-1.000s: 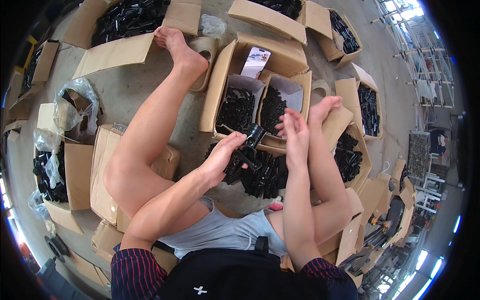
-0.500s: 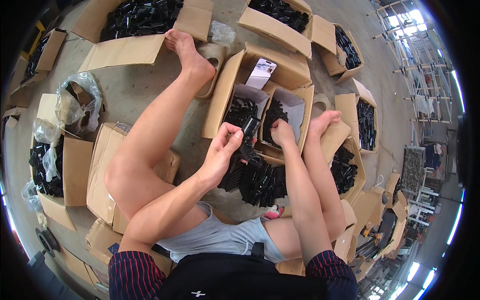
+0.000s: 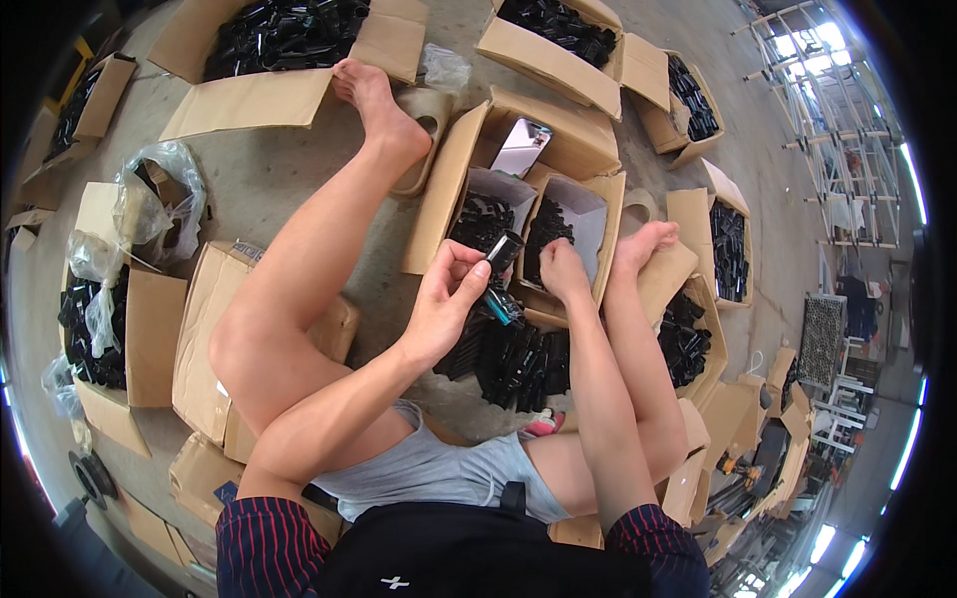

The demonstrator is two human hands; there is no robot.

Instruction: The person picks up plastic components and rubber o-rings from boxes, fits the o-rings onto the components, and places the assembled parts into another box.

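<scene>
My left hand (image 3: pixel 449 294) is closed around a glossy black plastic part (image 3: pixel 504 253), a short piece tilted up between thumb and fingers. Something with a teal glint shows just under that hand, too unclear to name. My right hand (image 3: pixel 564 269) dips into the right-hand inner box (image 3: pixel 592 224), over small black pieces (image 3: pixel 548 227). Its fingers are curled together, and their tips are hidden. Beside it, the left inner box (image 3: pixel 510 185) also contains small black pieces (image 3: pixel 482 217). Below both boxes lies a heap of larger black parts (image 3: pixel 520 364).
The inner boxes stand in an open cardboard carton (image 3: pixel 449 199) between my legs, with a phone (image 3: pixel 521 148) leaning at its back. Several cartons of black parts surround me, including a large one (image 3: pixel 239 108) at far left. Metal racks (image 3: pixel 822 130) stand at right.
The part in my left hand has turned slightly, and a teal glint now shows beneath it. My right hand has barely shifted within the right inner box.
</scene>
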